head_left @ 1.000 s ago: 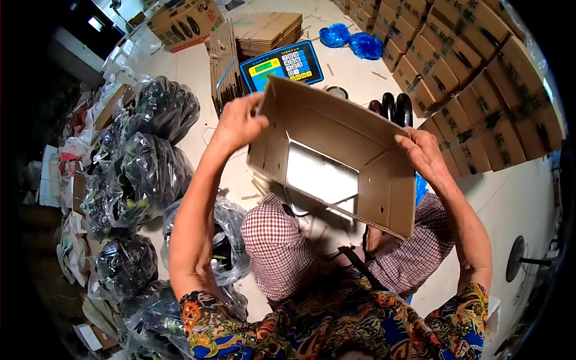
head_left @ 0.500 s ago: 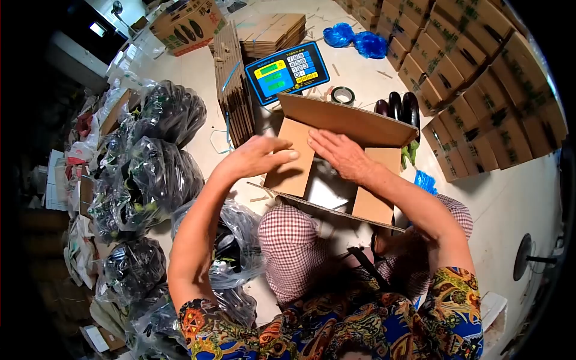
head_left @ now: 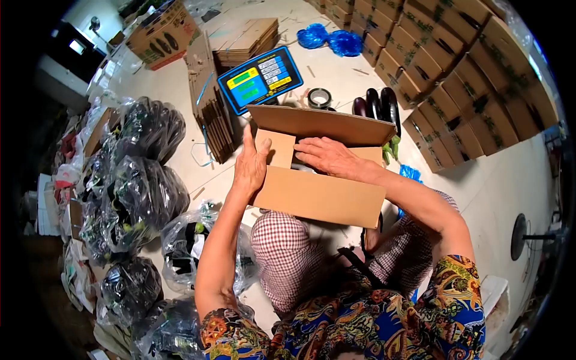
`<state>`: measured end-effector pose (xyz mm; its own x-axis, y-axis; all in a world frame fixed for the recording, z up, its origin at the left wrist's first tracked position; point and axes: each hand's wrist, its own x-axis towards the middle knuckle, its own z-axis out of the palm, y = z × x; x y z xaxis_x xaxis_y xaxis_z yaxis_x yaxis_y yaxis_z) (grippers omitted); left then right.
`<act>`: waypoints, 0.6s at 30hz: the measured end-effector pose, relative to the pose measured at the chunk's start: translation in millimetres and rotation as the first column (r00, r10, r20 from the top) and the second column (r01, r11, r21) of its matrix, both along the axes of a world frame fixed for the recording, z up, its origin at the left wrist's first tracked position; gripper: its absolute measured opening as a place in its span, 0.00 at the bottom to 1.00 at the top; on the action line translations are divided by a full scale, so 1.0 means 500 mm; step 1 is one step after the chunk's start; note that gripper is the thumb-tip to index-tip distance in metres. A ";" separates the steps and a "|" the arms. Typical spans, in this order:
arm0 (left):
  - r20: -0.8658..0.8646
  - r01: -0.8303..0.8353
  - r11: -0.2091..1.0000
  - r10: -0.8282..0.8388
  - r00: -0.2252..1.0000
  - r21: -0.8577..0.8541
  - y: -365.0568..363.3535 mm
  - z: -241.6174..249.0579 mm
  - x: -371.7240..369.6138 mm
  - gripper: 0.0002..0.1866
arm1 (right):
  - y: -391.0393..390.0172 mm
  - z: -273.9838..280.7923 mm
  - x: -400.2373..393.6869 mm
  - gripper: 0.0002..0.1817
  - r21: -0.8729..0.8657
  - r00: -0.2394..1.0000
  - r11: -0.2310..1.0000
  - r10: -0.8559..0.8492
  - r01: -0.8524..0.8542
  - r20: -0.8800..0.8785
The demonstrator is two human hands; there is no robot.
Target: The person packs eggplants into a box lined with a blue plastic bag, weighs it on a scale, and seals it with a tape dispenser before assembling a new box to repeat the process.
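Note:
An open cardboard box (head_left: 318, 195) sits in front of my crossed legs. Its long far flap (head_left: 324, 124) stands up, the near long flap shows its broad face, and the short end flaps (head_left: 277, 147) are folded inward. My left hand (head_left: 252, 165) is against the box's left end, fingers stretched upward and thumb apart near the short flap. Over the middle of the box, my right hand (head_left: 330, 157) lies flat with its fingers extended to the left. Most of the inside is hidden by the flaps and this hand.
Beyond the box are a digital scale (head_left: 259, 79), a tape roll (head_left: 319, 98) and several eggplants (head_left: 375, 107). Flattened cartons (head_left: 210, 102) stand at the left. Plastic bags of eggplants (head_left: 147, 192) line the left side; stacked boxes (head_left: 462, 90) fill the right.
My left hand has moved from above the left short flap to the box's left end. The near long flap has turned upward, showing its broad face. The whole view has shifted slightly.

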<state>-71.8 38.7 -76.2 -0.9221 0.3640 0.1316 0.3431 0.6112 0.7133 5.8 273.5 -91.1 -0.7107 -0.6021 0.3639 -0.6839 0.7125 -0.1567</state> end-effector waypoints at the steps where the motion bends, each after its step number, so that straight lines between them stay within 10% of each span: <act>1: 0.172 -0.005 0.996 0.019 0.985 -0.085 0.010 0.011 0.000 0.37 | 0.016 0.029 0.005 0.24 0.019 0.998 1.000 0.001 0.000 -0.056; 7: 0.130 0.016 0.994 -0.002 0.992 -0.107 0.015 -0.018 -0.004 0.34 | 0.091 0.223 0.061 0.21 -0.072 0.875 0.935 -0.350 0.346 -0.334; 9: 0.115 0.003 0.997 0.006 0.993 -0.077 0.012 -0.031 -0.004 0.33 | 0.097 0.222 0.043 0.24 -0.018 0.839 0.871 -0.479 0.492 -0.259; 11: 0.156 -0.068 0.996 0.077 0.985 -0.059 0.000 -0.040 -0.013 0.30 | 0.058 0.219 0.066 0.24 0.206 0.750 0.821 -0.570 0.532 0.336; 13: 0.084 -0.146 0.954 0.128 0.988 0.260 -0.049 -0.141 -0.067 0.28 | 0.036 0.188 0.118 0.29 0.126 0.846 0.899 -0.438 0.420 0.305; 14: 0.677 -0.466 0.712 -0.018 0.736 0.525 -0.044 -0.074 -0.029 0.26 | 0.019 0.145 0.151 0.33 0.086 0.891 0.902 -0.431 0.423 0.144; 18: 0.592 -0.352 0.809 0.006 0.806 0.471 -0.023 -0.015 -0.011 0.33 | 0.005 0.058 0.191 0.42 0.030 0.903 0.910 -0.415 0.414 0.111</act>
